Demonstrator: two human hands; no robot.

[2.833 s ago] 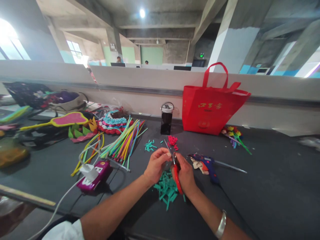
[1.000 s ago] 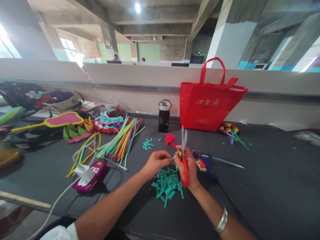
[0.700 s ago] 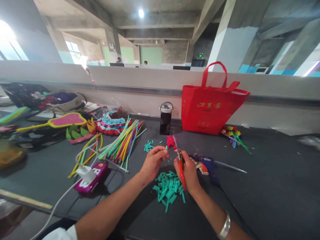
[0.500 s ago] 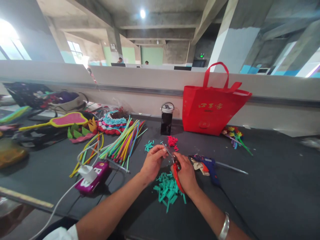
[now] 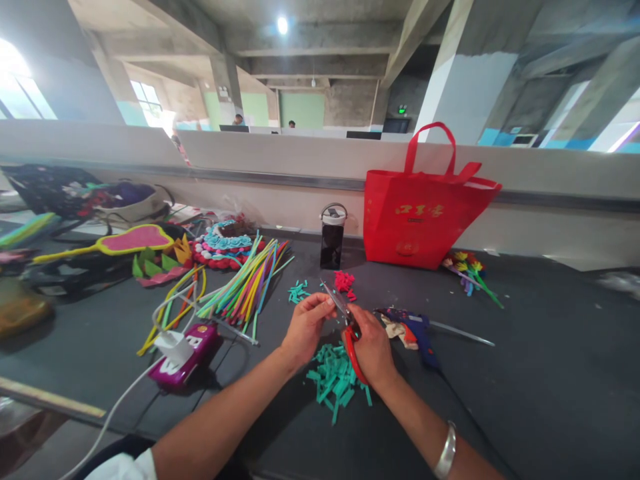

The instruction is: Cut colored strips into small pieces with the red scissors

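- Three gold characters (image 5: 419, 211) mark the red bag (image 5: 390, 230).
- Right hand (image 5: 373, 345) grips scissors (image 5: 352, 351) by green pieces (image 5: 336, 379), long axis slanting, tips forward-left.
- Left hand (image 5: 306, 328) bends near the blades (image 5: 339, 302); its grip I cannot tell.

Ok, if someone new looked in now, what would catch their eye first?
Probably the big red bag, upright at the back of the table, right of the bottle. Next, the red-handled scissors in the right hand, blades by the left hand's fingertips, and the teal pieces heaped between the forearms.
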